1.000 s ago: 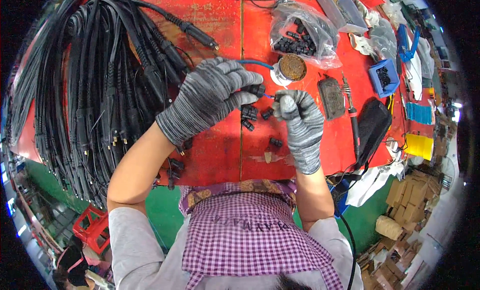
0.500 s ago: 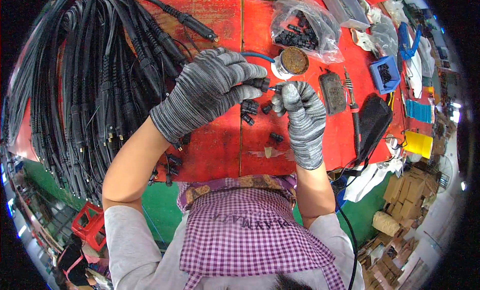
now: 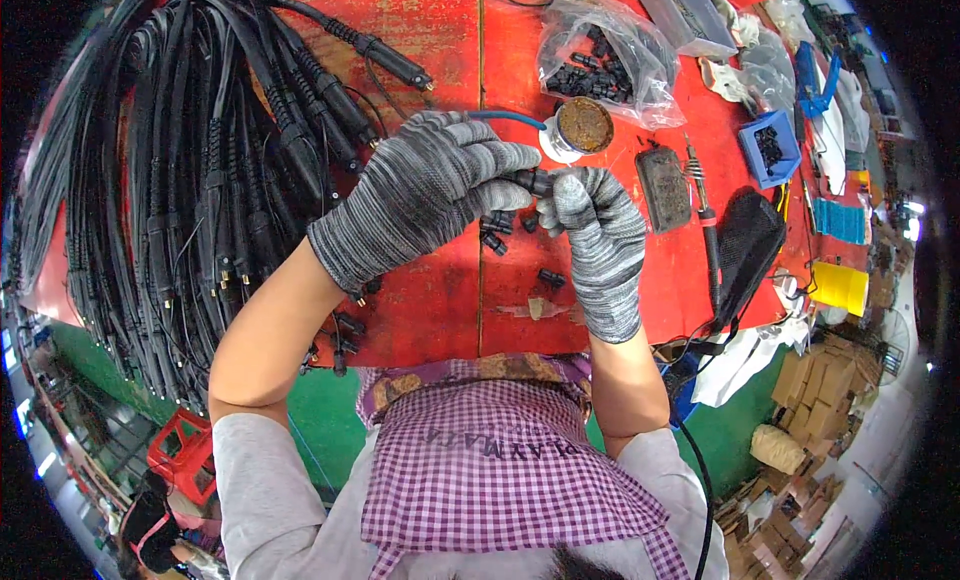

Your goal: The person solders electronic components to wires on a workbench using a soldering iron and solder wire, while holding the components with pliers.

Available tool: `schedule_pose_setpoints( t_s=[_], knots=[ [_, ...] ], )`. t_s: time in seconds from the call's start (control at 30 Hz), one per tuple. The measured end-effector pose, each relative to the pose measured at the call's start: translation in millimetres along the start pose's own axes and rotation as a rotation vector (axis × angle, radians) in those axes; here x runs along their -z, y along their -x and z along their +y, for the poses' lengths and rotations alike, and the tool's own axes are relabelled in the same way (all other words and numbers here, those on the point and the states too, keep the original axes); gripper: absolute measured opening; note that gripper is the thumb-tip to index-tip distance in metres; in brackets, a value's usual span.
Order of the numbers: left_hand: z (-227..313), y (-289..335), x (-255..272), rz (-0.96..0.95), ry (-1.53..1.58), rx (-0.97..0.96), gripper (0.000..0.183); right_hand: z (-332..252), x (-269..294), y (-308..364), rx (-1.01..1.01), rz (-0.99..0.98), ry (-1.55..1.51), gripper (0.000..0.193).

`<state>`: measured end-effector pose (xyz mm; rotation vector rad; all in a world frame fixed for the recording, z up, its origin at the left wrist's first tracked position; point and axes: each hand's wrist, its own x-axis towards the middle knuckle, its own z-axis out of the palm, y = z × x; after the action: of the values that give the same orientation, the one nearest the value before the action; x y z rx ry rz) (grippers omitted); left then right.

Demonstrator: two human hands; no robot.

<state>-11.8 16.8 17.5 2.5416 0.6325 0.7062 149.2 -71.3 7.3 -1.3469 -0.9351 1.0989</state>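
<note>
My left hand (image 3: pixel 425 195), in a grey striped knit glove, is closed round a black cable connector (image 3: pixel 533 182) whose end sticks out past the fingertips. My right hand (image 3: pixel 603 245), gloved alike, pinches at that same end with thumb and fingers; whatever small part it has there is covered by the fingers. The two hands nearly meet over the red table. Just beneath them lie several loose black connector pieces (image 3: pixel 494 234), and another black piece (image 3: pixel 551 278) rests closer to me. A blue cable (image 3: pixel 508 115) curves from behind my left hand toward a round tin (image 3: pixel 584 126) of brown, crusty material.
A big bundle of black cables (image 3: pixel 190 170) covers the left side of the table (image 3: pixel 420 315). Beyond the tin sits a clear bag (image 3: pixel 610 70) of black parts. To the right are a dark block (image 3: pixel 664 187), a soldering iron (image 3: pixel 706 220), a black pouch (image 3: pixel 752 238) and a blue bin (image 3: pixel 770 150).
My right hand has come up against the connector, closing the small gap where a thin end showed before. My left hand has shifted slightly toward me and to the right.
</note>
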Motion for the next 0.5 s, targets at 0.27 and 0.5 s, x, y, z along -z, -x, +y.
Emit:
schedule_pose_setpoints(
  t_s=[0.27,0.5],
  knots=[
    [0,4,1,-0.082,0.032,0.062,0.032,-9,0,5,0.174,-0.041,0.249,0.018],
    [4,3,7,-0.027,0.022,0.027,0.027,-3,-2,8,0.196,-0.026,0.24,0.014]
  ],
)
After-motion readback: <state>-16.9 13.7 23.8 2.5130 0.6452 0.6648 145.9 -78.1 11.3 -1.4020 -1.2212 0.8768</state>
